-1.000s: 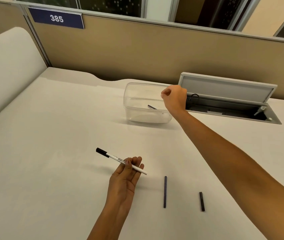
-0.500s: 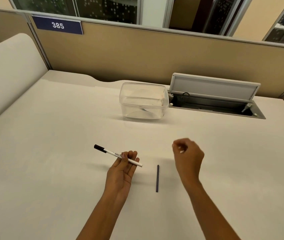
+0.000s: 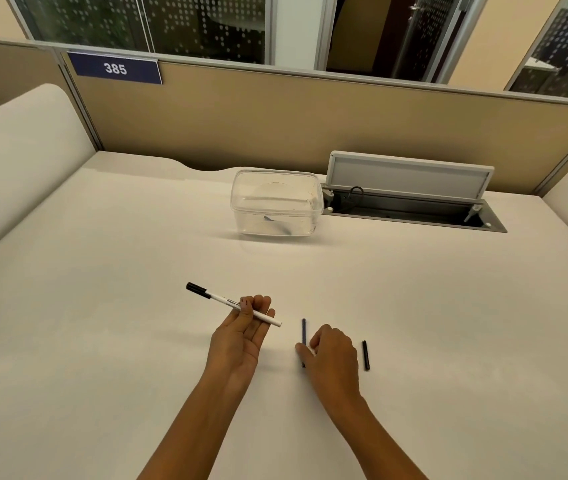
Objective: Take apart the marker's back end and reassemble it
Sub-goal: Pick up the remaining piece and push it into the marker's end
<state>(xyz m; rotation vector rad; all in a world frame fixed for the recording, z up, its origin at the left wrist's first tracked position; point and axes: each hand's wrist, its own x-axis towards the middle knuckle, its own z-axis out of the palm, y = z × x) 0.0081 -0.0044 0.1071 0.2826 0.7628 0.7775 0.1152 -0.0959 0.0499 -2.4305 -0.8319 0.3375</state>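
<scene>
Marker (image 3: 232, 304) pinched in left hand (image 3: 241, 336), black cap up-left, long axis diagonal.

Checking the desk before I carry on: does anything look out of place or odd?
Only the expected disassembly: the marker in the left hand has an open back end, its thin ink rod lies on the desk under the right hand, and a short dark piece lies apart, right of it. Nothing is spilled.

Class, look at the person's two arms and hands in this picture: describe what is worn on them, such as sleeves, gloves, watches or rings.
Both forearms are bare up to the picture's edge: no sleeves show. The left hand and right hand wear no gloves. No watch, bracelet or ring is visible.
</scene>
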